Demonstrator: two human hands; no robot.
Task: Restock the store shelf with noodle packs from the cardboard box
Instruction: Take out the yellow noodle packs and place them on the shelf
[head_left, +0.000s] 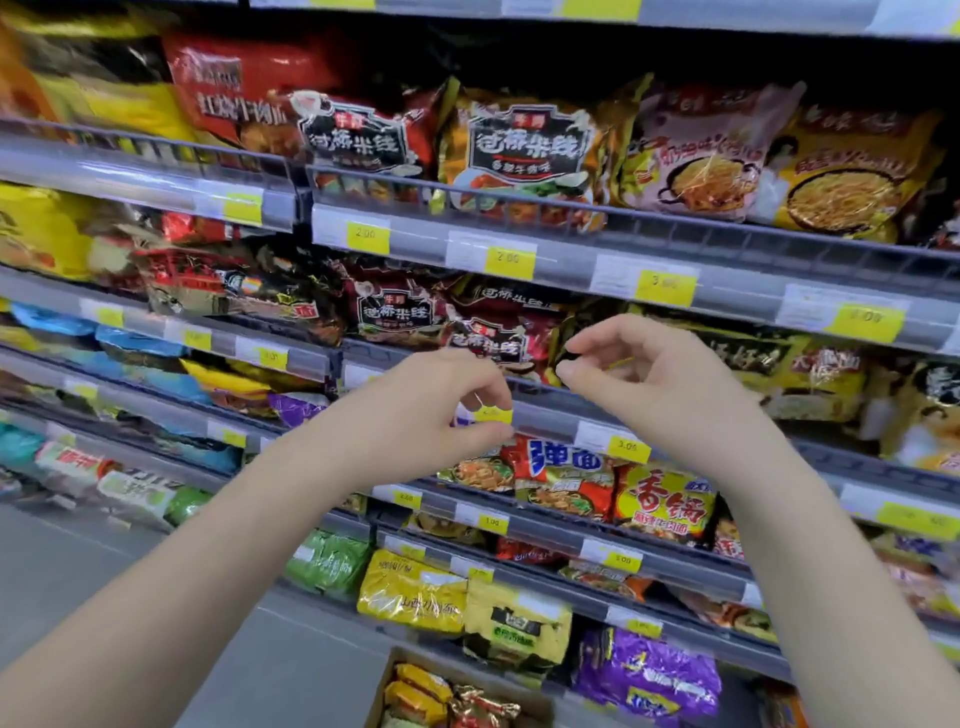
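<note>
Both my hands are raised in front of the middle shelf (550, 410). My left hand (441, 410) has its fingers curled loosely with the thumb apart, holding nothing. My right hand (639, 374) hangs in the same loose curl, fingertips near a dark noodle pack (493, 338) on that shelf, not gripping it. The cardboard box (387, 691) stands on the floor at the bottom centre, open, with yellow and gold noodle packs (421, 691) inside.
Several shelf tiers full of noodle packs run across the view, each with a rail and yellow price tags (509, 260). Purple packs (644, 670) and yellow packs (415, 592) fill the lowest shelves. Grey floor (78, 571) lies at the lower left.
</note>
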